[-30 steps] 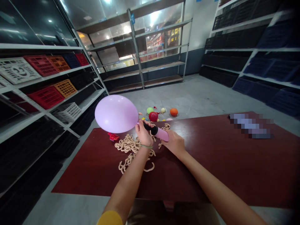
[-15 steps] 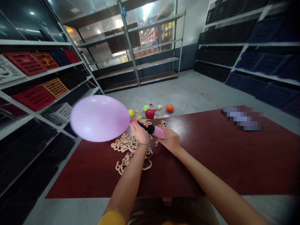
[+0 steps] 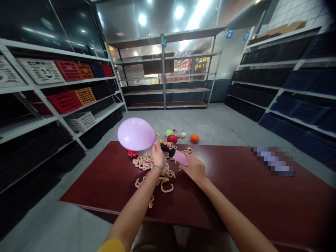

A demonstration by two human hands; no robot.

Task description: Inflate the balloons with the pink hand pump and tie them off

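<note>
A lilac balloon (image 3: 135,134), rounded out with air, points left from the black nozzle end of a pink hand pump (image 3: 180,157). My left hand (image 3: 158,156) is closed round the balloon's neck where it meets the nozzle. My right hand (image 3: 194,168) grips the pink barrel of the pump. Beneath and beside both hands, a loose heap of beige, worm-like curly pieces (image 3: 144,161) lies on the dark red table (image 3: 231,196). Behind the balloon, a small red packet or bundle (image 3: 132,153) is partly hidden.
Past the table's far edge, several balloons lie on the floor, among them an orange one (image 3: 194,138), a red one (image 3: 172,138) and a green one (image 3: 169,133). A blurred-out object (image 3: 274,161) rests on the table's right. Shelves with crates (image 3: 67,70) line both sides.
The balloon looks clearly smaller and sits closer to my left hand. My view has levelled and lifted, showing more shelving. Both hands keep their hold on balloon neck and pump.
</note>
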